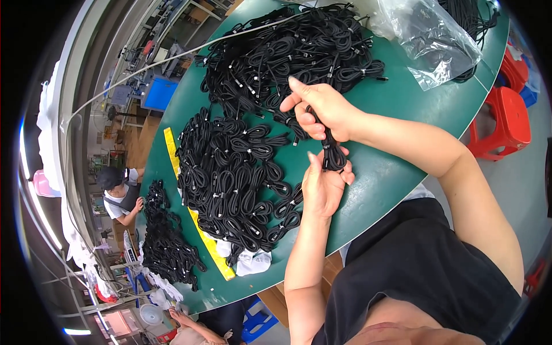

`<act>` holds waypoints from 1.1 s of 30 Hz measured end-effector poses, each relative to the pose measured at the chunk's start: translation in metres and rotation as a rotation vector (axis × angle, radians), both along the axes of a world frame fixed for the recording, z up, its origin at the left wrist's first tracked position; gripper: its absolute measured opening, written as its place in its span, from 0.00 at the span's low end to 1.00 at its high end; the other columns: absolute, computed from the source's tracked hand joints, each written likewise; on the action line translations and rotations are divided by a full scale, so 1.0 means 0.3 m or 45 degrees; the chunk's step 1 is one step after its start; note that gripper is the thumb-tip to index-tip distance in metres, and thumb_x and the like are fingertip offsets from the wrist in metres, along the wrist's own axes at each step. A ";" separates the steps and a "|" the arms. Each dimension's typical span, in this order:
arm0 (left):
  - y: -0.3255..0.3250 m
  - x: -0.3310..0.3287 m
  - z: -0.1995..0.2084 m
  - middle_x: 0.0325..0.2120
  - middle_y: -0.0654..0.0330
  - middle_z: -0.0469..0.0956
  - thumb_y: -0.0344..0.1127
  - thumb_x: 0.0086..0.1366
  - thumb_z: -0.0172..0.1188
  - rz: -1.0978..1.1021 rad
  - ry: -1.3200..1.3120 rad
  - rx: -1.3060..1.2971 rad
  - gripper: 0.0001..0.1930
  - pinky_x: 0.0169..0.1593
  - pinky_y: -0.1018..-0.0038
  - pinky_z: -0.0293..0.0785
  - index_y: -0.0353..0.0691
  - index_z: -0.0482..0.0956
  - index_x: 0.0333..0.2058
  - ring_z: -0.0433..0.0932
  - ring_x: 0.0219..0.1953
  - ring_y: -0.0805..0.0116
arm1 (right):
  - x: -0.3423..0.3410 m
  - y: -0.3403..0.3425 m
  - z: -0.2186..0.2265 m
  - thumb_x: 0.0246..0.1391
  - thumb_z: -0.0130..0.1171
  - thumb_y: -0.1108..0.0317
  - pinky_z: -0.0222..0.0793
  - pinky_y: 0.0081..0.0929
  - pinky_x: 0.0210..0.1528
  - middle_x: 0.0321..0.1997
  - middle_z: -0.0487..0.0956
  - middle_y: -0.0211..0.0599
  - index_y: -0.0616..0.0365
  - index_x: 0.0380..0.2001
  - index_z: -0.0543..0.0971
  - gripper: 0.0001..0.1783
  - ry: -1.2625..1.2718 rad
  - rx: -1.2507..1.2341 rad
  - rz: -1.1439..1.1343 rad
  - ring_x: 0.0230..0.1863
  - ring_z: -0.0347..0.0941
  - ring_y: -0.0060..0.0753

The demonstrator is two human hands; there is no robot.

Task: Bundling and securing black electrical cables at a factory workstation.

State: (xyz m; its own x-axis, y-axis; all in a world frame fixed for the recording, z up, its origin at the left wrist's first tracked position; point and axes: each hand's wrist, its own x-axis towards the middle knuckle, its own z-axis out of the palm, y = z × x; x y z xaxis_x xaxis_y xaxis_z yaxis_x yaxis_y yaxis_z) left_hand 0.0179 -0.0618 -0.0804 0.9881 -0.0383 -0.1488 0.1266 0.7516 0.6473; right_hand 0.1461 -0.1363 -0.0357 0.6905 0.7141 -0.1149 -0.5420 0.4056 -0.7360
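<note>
Over the green table, my right hand [330, 112] is closed round the upper end of a coiled black cable [332, 154], its thumb raised and pointing up and to the left. Below it, my left hand [325, 187] cups the lower loops of that cable, with the fingertips curled behind them and the thumb up. Beyond my hands lies a large heap of coiled black cables [287, 52], several showing metal plugs. Another pile of tied black cables [230, 178] spreads to the left of my hands.
A yellow strip [198, 215] divides the left pile from more black cables [167, 236]. A clear plastic bag [428, 43] rests at the far right. Red stools [500, 123] stand beyond the table [397, 92]. Co-workers [121, 195] sit along the left side.
</note>
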 end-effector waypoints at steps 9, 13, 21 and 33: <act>0.016 0.002 -0.024 0.26 0.57 0.71 0.44 0.65 0.47 0.164 0.083 0.342 0.19 0.17 0.83 0.57 0.30 0.68 0.41 0.64 0.18 0.74 | 0.005 0.024 -0.071 0.58 0.45 0.50 0.62 0.20 0.17 0.16 0.66 0.27 0.65 0.33 0.72 0.24 0.022 0.002 -0.104 0.13 0.62 0.21; -0.018 0.004 -0.010 0.27 0.55 0.70 0.44 0.65 0.48 0.214 0.087 0.205 0.20 0.17 0.84 0.58 0.30 0.67 0.43 0.66 0.19 0.72 | 0.000 0.005 -0.052 0.59 0.44 0.51 0.60 0.19 0.16 0.14 0.62 0.26 0.65 0.34 0.71 0.24 0.043 0.128 -0.028 0.13 0.60 0.19; -0.006 -0.053 0.109 0.19 0.61 0.62 0.46 0.66 0.42 0.013 0.066 -0.074 0.21 0.15 0.86 0.51 0.31 0.66 0.45 0.58 0.16 0.77 | -0.032 -0.006 0.052 0.59 0.36 0.44 0.61 0.19 0.19 0.16 0.62 0.26 0.69 0.36 0.70 0.32 -0.030 0.172 0.150 0.16 0.60 0.19; -0.008 -0.173 0.119 0.38 0.46 0.70 0.48 0.66 0.44 0.630 -0.131 0.483 0.25 0.19 0.82 0.62 0.31 0.60 0.52 0.68 0.24 0.72 | -0.130 0.054 0.105 0.59 0.40 0.46 0.64 0.21 0.23 0.19 0.67 0.29 0.66 0.31 0.72 0.29 0.048 0.094 0.133 0.20 0.65 0.24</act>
